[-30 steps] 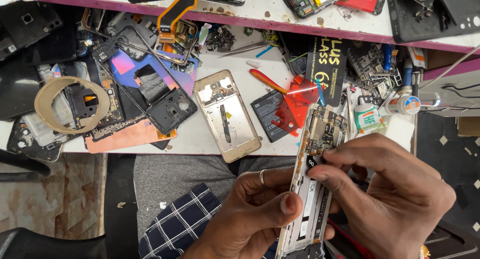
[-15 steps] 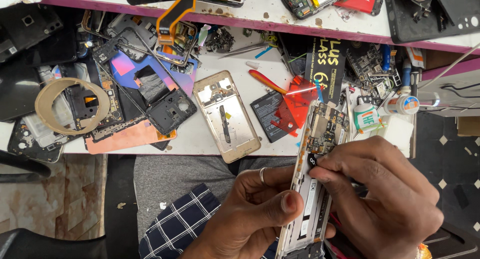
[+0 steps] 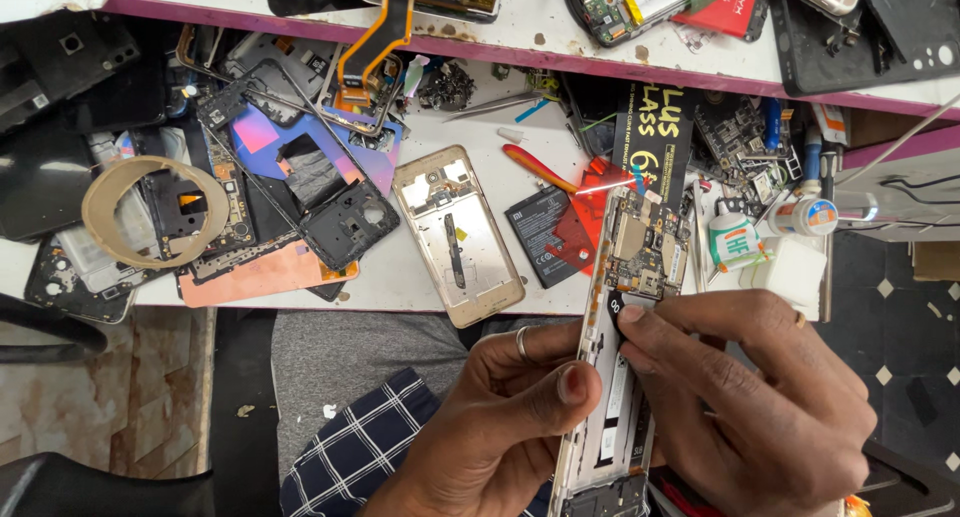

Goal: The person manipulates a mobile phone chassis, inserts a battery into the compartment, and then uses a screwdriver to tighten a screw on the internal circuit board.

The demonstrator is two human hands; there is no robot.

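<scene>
An opened phone body (image 3: 640, 267) with a bare circuit board at its top is held upright over my lap. My left hand (image 3: 500, 427), a ring on one finger, grips the phone's left edge, thumb pressed on its middle. My right hand (image 3: 745, 397) comes in from the right, and its fingertips pinch a small black piece (image 3: 617, 309) just below the circuit board. The lower end of the phone is partly hidden by both hands.
The white bench (image 3: 420, 267) ahead is crowded: a gold phone back shell (image 3: 458, 234), a black battery (image 3: 545, 235), red-handled tweezers (image 3: 540, 169), black frames (image 3: 340, 217), a tape ring (image 3: 155, 212), a glue bottle (image 3: 733, 245). A shelf (image 3: 520, 37) above holds more phone parts.
My right hand's fingers have shifted slightly along the phone just below the circuit board. The left hand keeps the same grip.
</scene>
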